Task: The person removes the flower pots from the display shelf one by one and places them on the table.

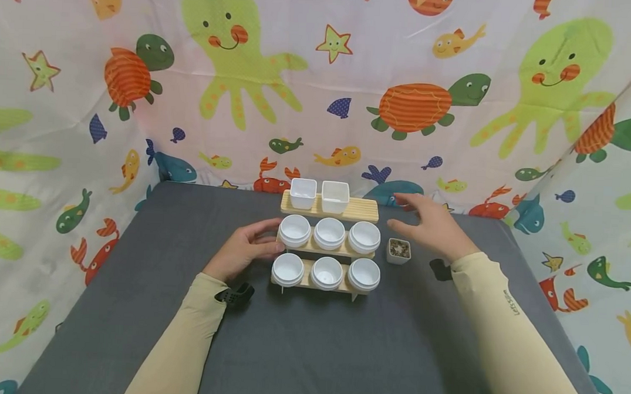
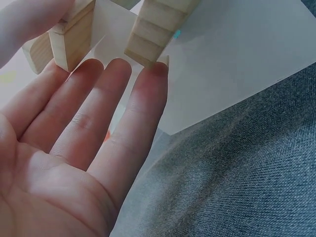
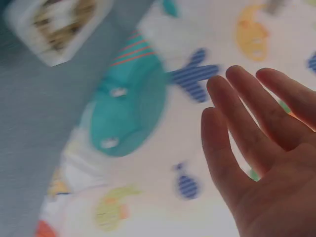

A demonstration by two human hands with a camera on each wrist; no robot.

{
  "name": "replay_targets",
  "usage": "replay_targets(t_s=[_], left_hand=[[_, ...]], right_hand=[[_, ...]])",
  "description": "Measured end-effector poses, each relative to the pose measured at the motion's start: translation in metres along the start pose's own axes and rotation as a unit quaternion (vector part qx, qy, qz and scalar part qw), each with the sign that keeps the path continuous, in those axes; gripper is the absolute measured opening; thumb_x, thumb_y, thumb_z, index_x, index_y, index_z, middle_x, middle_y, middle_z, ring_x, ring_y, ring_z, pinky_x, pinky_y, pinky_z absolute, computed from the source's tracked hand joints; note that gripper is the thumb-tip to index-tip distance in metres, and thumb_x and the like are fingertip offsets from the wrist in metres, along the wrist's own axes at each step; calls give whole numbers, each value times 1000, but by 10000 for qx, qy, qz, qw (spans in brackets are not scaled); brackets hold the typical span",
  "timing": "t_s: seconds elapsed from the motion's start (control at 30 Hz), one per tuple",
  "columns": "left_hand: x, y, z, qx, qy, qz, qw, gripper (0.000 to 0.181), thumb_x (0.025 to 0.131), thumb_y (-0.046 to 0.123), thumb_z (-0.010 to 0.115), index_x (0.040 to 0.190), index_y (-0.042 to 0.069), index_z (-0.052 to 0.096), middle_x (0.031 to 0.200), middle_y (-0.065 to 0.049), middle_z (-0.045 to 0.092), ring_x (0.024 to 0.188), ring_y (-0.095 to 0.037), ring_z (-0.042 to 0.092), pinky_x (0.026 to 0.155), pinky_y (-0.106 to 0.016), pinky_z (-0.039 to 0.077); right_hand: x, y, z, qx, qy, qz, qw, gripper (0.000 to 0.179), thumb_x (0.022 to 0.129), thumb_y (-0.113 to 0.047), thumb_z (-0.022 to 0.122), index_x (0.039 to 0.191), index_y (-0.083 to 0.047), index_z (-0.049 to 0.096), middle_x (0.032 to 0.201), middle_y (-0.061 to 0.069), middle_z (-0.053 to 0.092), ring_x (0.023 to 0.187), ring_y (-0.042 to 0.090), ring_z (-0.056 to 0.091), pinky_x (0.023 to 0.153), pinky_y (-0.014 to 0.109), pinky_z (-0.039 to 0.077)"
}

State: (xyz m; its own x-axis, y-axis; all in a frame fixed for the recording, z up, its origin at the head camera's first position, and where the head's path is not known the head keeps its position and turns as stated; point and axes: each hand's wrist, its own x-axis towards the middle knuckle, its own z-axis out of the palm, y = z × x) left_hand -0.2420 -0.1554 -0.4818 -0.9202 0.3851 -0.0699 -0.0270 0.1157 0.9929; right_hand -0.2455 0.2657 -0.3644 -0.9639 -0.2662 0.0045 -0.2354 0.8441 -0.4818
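Observation:
A tiered wooden stand (image 1: 365,211) carries several white pots in three rows. My left hand (image 1: 245,248) is at its left end, thumb and fingertips gripping the end of the middle tier. In the left wrist view, the thumb and fingers (image 2: 81,136) meet the stand's wooden pieces (image 2: 71,44). Beyond the stand's right side, my right hand (image 1: 431,227) hovers with fingers spread and nothing held. Nearest to it stands a small square white pot (image 1: 399,251) with a brown, speckled filling. The right wrist view shows this pot (image 3: 37,34) blurred at its upper left corner.
Two square white pots (image 1: 303,194) are on the top tier, and round white pots (image 1: 329,233) fill the lower two. The stand sits on a dark grey cloth (image 1: 309,349). A curtain (image 1: 311,56) printed with sea animals surrounds the back and sides.

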Motion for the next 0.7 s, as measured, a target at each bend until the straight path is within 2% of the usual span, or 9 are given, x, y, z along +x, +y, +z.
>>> replay_targets(t_s=[0.13,0.3,0.53,0.7], left_hand=[[1,0,0,-15,49,31,10000,72,93,28,88,158,23,56,161,-4,58,140,-31,66,104,-48,63],[3,1,0,-12,30,73,10000,73,92,31,89,157,24,57,160,-3,59,139,-30,67,103,-50,62],[3,-1,-1,-71,24,24,10000,72,91,32,90,156,26,58,160,-2,59,140,-30,66,102,-46,64],[2,-5,-2,-90,-20,54,9999,70,94,30,87,157,25,57,160,-2,59,139,-30,67,101,-45,64]], right_hand=[[10,-31,-10,-46,224,-433,9988,75,100,-53,72,161,-15,50,157,11,59,141,35,59,116,63,50],[23,-62,-16,-143,248,-845,9960,80,95,-60,76,159,-16,55,152,10,64,136,32,64,111,60,55],[43,-90,-9,-91,-41,-1064,9943,84,89,-58,84,158,-19,55,148,3,65,134,25,62,110,51,56],[51,-103,-3,-41,-192,-1077,9940,84,89,-52,87,158,-18,55,151,7,64,135,28,61,111,52,55]])
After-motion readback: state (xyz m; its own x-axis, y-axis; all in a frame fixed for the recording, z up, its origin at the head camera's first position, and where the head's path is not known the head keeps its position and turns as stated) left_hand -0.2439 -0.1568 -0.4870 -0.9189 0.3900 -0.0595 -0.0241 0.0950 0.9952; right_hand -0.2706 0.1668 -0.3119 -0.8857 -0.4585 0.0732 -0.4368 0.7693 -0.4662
